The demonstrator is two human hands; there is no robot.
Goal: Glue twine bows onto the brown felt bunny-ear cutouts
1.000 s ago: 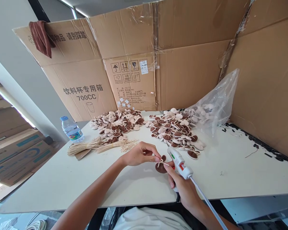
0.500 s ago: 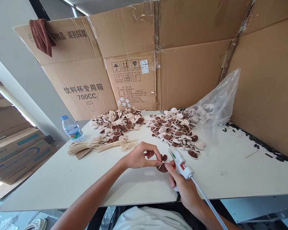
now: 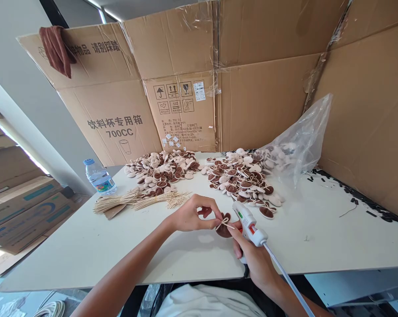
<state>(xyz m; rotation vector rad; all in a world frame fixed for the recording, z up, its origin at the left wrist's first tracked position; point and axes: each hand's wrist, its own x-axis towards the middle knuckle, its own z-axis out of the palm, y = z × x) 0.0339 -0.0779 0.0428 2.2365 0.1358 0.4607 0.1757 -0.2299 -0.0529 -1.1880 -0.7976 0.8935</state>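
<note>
My left hand [image 3: 194,215] pinches a brown plush ear piece [image 3: 224,230] with a small twine bow [image 3: 224,222] on top, just above the white table [image 3: 86,246]. My right hand [image 3: 251,257] is wrapped round a white hot glue gun [image 3: 250,226], its index finger touching the bow's tail and the nozzle close beside the piece. The gun's white cord [image 3: 284,277] trails off towards me to the lower right.
Two heaps of brown and cream plush pieces lie at the back, one on the left [image 3: 162,169] and one on the right [image 3: 243,178]. A bundle of twine bows [image 3: 135,201], a water bottle [image 3: 98,177] and a clear plastic bag [image 3: 298,141] sit nearby. Cardboard walls [image 3: 251,88] enclose the table.
The piece was lifted slightly and turned between my fingers; the bow now sits upright on it. My right hand and the glue gun barely moved.
</note>
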